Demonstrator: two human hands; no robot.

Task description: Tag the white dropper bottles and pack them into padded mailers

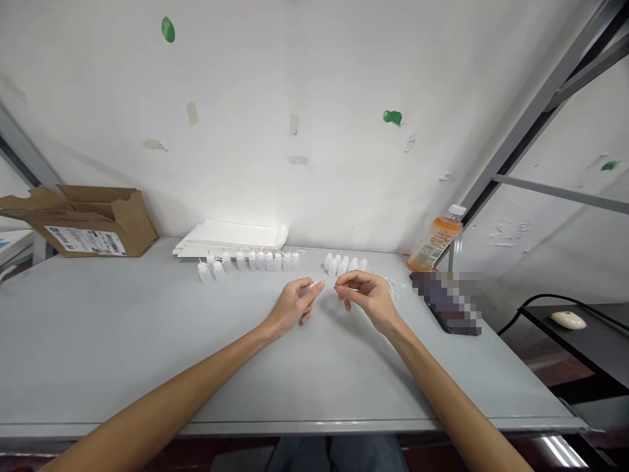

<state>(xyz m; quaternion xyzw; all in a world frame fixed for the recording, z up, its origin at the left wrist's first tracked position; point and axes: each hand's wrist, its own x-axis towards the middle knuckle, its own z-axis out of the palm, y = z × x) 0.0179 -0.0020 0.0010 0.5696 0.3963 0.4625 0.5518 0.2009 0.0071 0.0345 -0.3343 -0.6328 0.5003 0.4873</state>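
Left hand (295,305) pinching small white piece (314,285), right hand (366,298) fingers curled shut just beside it, hold unclear, both mid worktop (162,341), rows of small white plastic bottles (260,261) along far edge

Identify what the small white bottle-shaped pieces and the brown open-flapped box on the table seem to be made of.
The small white bottle-shaped pieces look like matte moulded plastic: smooth, even surfaces, though they are too small to be sure. The brown open-flapped box looks like dull cardboard, with folded flaps and a printed label.
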